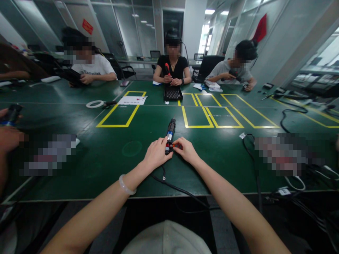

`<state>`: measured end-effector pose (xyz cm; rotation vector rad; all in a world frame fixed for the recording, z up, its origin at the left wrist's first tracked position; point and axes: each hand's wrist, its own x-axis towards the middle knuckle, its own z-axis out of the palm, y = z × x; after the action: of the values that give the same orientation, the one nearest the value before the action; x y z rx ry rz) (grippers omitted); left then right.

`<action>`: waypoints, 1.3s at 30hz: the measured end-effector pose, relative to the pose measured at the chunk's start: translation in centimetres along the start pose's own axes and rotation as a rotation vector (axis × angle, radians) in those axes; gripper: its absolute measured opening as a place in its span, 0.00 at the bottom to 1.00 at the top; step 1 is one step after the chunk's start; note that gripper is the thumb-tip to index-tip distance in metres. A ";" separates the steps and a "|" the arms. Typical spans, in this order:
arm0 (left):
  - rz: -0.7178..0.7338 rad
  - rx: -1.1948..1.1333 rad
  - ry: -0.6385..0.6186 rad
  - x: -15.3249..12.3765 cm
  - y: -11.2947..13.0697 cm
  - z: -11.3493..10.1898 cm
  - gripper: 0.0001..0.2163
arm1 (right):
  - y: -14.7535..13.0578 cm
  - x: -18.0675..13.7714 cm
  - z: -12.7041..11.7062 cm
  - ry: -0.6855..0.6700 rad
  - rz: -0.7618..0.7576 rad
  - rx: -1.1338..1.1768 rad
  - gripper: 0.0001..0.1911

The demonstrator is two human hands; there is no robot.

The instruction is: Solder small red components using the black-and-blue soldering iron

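On the green table in front of me lies a slim black power tool (171, 129) with a blue and silver band and a red section near its rear end. My left hand (156, 151) is closed around the rear part from the left and hides some of it. From the other side my right hand (187, 151) pinches at a small orange-red piece (172, 145) on the tool's side, too small to name. A black cord (182, 192) runs below my hands to the table edge, with a small ring terminal (164, 178) on a short lead.
Yellow tape outlines (116, 125) mark the green table (148, 116). Three people work along the far side; one has a red-handled screwdriver (167, 68) over a black tray (173, 93). A co-worker's hand (13, 135) is at left. Cables (250, 151) lie at right; a white cable coil (95, 104) lies beyond.
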<state>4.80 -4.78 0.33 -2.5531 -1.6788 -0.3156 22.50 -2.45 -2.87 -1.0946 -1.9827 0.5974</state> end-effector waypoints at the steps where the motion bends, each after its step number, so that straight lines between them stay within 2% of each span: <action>1: -0.004 0.001 -0.002 0.0 0.0 0.0 0.28 | 0.1 0.0 0.0 -0.005 0.005 0.000 0.06; 6: -0.013 0.006 -0.006 0.0 0.0 0.0 0.28 | 0.1 0.0 0.2 -0.008 -0.006 -0.046 0.05; 12: -0.031 0.017 0.017 -0.1 0.4 0.1 0.28 | -0.4 -0.4 -0.1 0.001 0.027 -0.101 0.10; 19: -0.141 0.015 0.019 0.2 1.2 0.2 0.23 | -0.8 -0.8 -0.2 0.003 0.010 -0.205 0.09; 26: -0.161 0.008 0.048 0.4 1.5 0.4 0.22 | -0.8 -0.9 0.1 -0.003 -0.025 -0.284 0.08; 33: -0.160 0.000 0.039 0.5 1.1 0.5 0.24 | -1.0 -1.0 0.0 -0.051 -0.048 -0.241 0.08; 39: -0.128 0.041 0.041 0.4 -0.4 0.5 0.26 | -0.7 -1.0 -0.3 -0.054 -0.074 -0.175 0.08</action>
<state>4.69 -4.21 -0.13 -2.3991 -1.8183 -0.3344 22.71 -3.72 -2.61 -1.1140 -2.1448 0.4253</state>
